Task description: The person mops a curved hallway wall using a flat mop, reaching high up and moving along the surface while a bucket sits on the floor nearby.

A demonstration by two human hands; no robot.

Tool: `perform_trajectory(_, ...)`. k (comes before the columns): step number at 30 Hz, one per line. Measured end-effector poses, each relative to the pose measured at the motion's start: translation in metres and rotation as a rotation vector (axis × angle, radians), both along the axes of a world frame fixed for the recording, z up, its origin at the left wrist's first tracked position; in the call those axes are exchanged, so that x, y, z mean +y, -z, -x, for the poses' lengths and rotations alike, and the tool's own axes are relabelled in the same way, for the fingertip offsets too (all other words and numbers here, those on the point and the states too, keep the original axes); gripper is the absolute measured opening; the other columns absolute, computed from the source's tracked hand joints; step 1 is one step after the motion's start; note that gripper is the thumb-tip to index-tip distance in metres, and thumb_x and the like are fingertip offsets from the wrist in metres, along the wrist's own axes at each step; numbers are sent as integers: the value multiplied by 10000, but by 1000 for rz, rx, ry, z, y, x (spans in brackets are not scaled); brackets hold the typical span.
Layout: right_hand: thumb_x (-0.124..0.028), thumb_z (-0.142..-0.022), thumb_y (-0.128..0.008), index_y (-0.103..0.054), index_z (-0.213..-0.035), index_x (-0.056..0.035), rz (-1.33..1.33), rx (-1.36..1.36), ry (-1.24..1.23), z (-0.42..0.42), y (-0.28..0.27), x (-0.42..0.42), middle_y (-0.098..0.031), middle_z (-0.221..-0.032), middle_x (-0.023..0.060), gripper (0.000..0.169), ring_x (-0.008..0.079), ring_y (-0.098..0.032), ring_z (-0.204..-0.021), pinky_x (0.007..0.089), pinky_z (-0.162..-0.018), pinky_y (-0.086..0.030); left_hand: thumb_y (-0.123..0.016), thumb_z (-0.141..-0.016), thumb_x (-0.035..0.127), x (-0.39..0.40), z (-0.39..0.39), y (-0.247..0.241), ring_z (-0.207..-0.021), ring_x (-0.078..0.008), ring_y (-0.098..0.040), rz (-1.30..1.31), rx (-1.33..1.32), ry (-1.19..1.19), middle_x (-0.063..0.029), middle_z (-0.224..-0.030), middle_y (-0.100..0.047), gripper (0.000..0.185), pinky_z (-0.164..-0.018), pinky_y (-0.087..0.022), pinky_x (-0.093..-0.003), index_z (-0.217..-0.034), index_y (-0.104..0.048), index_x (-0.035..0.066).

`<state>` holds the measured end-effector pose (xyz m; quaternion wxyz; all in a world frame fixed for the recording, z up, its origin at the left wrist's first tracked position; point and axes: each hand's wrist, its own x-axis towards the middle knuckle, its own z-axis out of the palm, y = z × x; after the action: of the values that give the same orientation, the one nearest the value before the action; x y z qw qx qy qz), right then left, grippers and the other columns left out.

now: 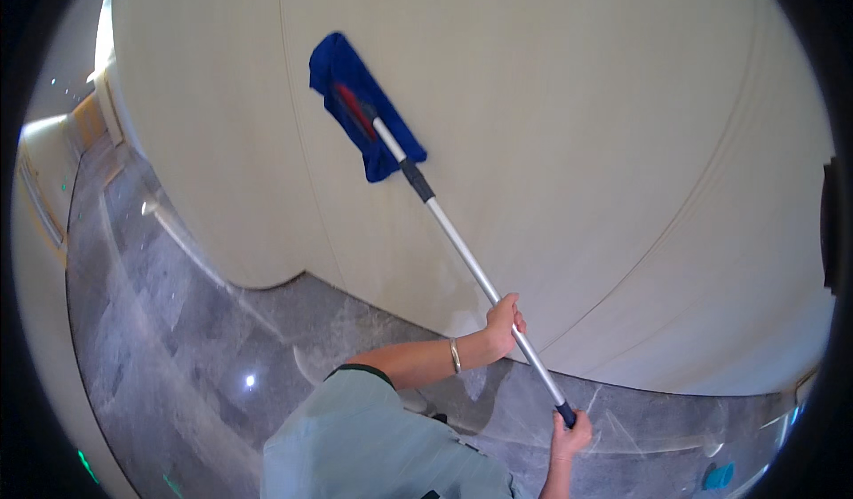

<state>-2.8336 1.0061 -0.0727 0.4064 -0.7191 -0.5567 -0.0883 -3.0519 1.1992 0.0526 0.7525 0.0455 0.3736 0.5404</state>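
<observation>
My left hand (504,324) is wrapped around the middle of a telescopic metal mop pole (463,249). Lower down, my right hand (572,432) grips the dark end of that pole. At the upper end, a blue cloth (393,122) is draped over the flat mop head (353,109), whose red and dark parts show through in the middle. The cloth lies against a large pale wall (546,132) marked with thin vertical seam lines. Whether it presses firmly there cannot be told.
The grey, smeared floor (186,339) stretches along the wall's foot and down a corridor at left. A wall corner (305,274) juts out at lower left. On the floor at lower right sits a teal container (720,476). A dark object (829,226) is at the right rim.
</observation>
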Motion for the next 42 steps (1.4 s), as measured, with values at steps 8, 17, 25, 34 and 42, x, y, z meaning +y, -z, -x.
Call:
perform_trajectory(8, -335, -871, -544, -505, -772, -38, 183, 806, -495, 121, 40, 69, -503, -576, 37, 315, 126, -496, -524, 293, -492, -408, -589, -851, 357, 32, 45, -103, -436, -101, -391, -569, 305, 221, 21, -505, -376, 358, -412, -313, -259, -654, -382, 141)
perform_trajectory(17, -390, -942, -417, -453, -712, -41, 131, 878, -824, 232, -95, 163, -467, -540, 28, 420, 113, -449, -439, 266, -407, -371, -551, -887, 310, 50, 100, -187, -445, -64, -407, -990, 596, 79, 28, -537, -408, 267, -404, -339, -230, -795, -420, 97)
perform_trajectory(25, -462, -933, -409, -421, -718, -59, 198, 962, -1066, 359, -273, 258, -412, -544, 9, 457, 108, -392, -430, 258, -394, -330, -552, -861, 263, 130, 225, -276, -573, -161, -543, -1187, 984, -412, -67, -645, -519, 238, -521, -434, -321, -885, -461, 44)
perform_trajectory(34, -470, -905, -465, -458, -719, -65, 302, 829, -1012, 433, -297, 315, -431, -574, -15, 446, 70, -397, -446, 234, -407, -335, -566, -806, 187, 192, 336, -302, -605, -196, -543, -1033, 1157, -696, -89, -687, -528, 258, -567, -437, -359, -1013, -463, 72)
perform_trajectory(42, -503, -855, -494, -573, -730, -30, 267, 431, -728, 394, -219, 339, -534, -579, 64, 496, 199, -527, -541, 357, -526, -403, -587, -823, 155, 201, 336, -218, -492, -118, -462, -906, 952, -633, -28, -662, -473, 291, -447, -391, -285, -1043, -424, 57)
